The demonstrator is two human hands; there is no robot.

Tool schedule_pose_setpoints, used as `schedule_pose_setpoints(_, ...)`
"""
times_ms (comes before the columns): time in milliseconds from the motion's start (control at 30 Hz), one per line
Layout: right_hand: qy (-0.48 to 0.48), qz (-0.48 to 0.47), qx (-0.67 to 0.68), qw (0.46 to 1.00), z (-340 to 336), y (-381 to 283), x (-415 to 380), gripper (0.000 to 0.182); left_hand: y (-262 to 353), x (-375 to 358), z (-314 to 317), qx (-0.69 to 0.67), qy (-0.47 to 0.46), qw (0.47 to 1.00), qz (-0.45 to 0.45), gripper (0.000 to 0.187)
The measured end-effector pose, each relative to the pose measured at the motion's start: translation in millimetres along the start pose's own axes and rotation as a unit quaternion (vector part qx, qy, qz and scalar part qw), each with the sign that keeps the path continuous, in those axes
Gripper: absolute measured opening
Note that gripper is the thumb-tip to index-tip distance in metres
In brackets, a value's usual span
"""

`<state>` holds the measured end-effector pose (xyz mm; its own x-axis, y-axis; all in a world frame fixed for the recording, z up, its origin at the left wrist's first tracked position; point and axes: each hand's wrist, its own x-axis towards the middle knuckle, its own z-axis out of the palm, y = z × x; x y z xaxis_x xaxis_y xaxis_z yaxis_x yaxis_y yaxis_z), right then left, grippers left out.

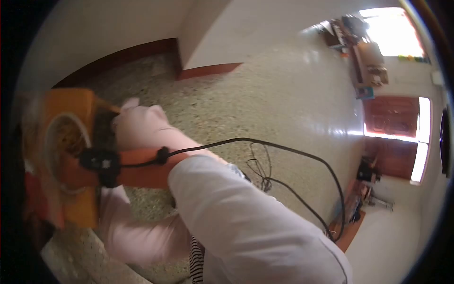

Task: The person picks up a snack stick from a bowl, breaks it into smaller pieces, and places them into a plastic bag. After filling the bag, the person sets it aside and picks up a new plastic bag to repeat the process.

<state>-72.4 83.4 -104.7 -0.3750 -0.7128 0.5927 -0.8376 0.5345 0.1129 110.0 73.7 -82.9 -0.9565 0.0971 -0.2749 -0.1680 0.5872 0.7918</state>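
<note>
My right hand (71,171), blurred, reaches into a round pale-rimmed bowl (87,131) at the left; its fingers are hidden, so I cannot tell what they hold. Yellowish-brown strands or pieces (69,133) lie in the bowl. The bowl rests on or in an orange-yellow surface (82,213). A black device (100,162) with a cable (283,147) is strapped round my right wrist, below a light grey sleeve (227,203). My left hand cannot be made out.
Legs in pale pink trousers (142,128) flank the bowl. Loops of cable (260,173) lie on the speckled floor (283,94). A wall corner with a red-brown skirting (210,71) stands above. Boxes (371,53) and brown doors (390,116) are at the right. A blurred red item (40,201) is lower left.
</note>
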Motion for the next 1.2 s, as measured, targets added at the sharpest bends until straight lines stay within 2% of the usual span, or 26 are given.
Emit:
schedule_pose_setpoints(100,0.079,0.011,-0.101,0.992,35,-19,13,0.036,7,-9,-8,-0.005,-0.002,1.0,-0.014,0.023)
schedule_pose_setpoints(133,-0.008,-0.021,-0.011,1.0,-32,8,12,0.032,8,-12,-9,-0.006,-0.004,1.0,-0.02,0.023)
schedule_pose_setpoints(167,-0.067,-0.014,0.044,0.997,-57,23,9,0.032,8,-15,-10,-0.005,-0.007,1.0,-0.026,0.023)
schedule_pose_setpoints(233,-0.163,0.017,0.109,0.98,-56,48,11,0.031,10,-18,-12,-0.006,-0.008,0.999,-0.035,0.023)
schedule_pose_setpoints(333,-0.238,0.046,0.142,0.96,-41,53,13,0.031,10,-26,-14,-0.003,-0.011,0.999,-0.047,0.023)
schedule_pose_setpoints(500,-0.248,0.039,0.144,0.957,-29,22,18,0.031,11,-37,-10,-0.004,-0.017,0.998,-0.062,0.023)
schedule_pose_setpoints(833,-0.304,0.055,0.172,0.936,-40,34,17,0.031,23,-60,-8,-0.009,-0.01,0.997,-0.081,0.023)
schedule_pose_setpoints(1100,-0.196,0.014,0.147,0.969,-27,2,32,0.031,34,-73,-11,-0.007,-0.01,0.995,-0.101,0.024)
schedule_pose_setpoints(1200,-0.083,-0.017,0.098,0.992,-22,7,10,0.028,31,-76,-13,-0.008,-0.005,0.994,-0.108,0.024)
